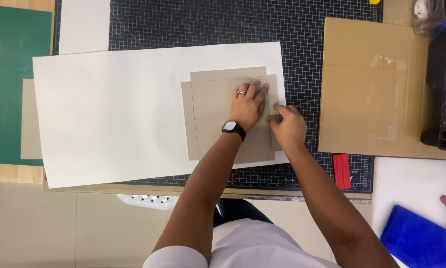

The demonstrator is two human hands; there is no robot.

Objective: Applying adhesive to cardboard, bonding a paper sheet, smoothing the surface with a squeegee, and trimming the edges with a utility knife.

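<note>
Greyboard pieces lie stacked on the big white sheet, toward its right end, and both our hands are on them. Left hand lies flat, fingers spread and straight, pressing the top board down; it grips nothing, just pins. Right hand sits at the stack's right edge w/ fingers curled in, thumb & forefinger nipping at the narrow strip of board that sticks out there; whether it truly has hold of that edge or only touches it we can't quite tell from above.

Progress, as we judge it: boards are already cut to size and laid on the sheet, roughly squared to each other, so placing looks done. Lining up seems in hand. White sheet shows uncut and unfolded around the boards, so any trimming or wrapping is left.

Around us: black grid cutting mat under it all, brown cardboard panel to the right, red tool near the mat's front edge, blue cloth low right.
</note>
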